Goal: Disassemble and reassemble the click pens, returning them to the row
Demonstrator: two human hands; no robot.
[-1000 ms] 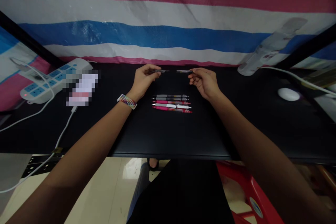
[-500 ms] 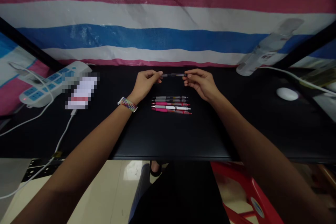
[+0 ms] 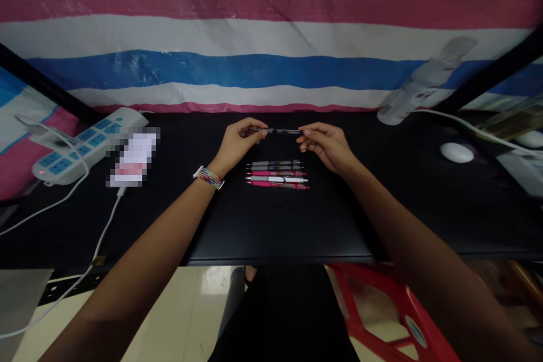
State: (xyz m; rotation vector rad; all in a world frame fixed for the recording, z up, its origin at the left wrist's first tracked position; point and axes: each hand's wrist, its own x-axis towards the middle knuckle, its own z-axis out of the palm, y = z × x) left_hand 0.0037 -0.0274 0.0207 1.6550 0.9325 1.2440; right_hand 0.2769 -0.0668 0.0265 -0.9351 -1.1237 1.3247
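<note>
A dark pen with a clear barrel (image 3: 283, 131) lies level between my two hands, above the back part of the black desk. My left hand (image 3: 242, 138), with a multicoloured band on its wrist, pinches the pen's left end between thumb and fingers. The right end is pinched by my right hand (image 3: 324, 141). Nearer to me, several pens (image 3: 278, 180) rest side by side in a stack of rows: dark ones at the back, then pink-and-red ones with a white-and-grey pen between them.
On the left are a power strip (image 3: 91, 144), a blurred-out phone-like item (image 3: 136, 158) and a white cable (image 3: 104, 232). To the right stand a clear bottle (image 3: 418, 90) and a white mouse (image 3: 457, 152). A red stool (image 3: 382, 305) is below the desk (image 3: 271, 229).
The view has tilted up slightly, so most things sit a little lower. Both hands still grip the pen's ends, and the row of pens looks unmoved.
</note>
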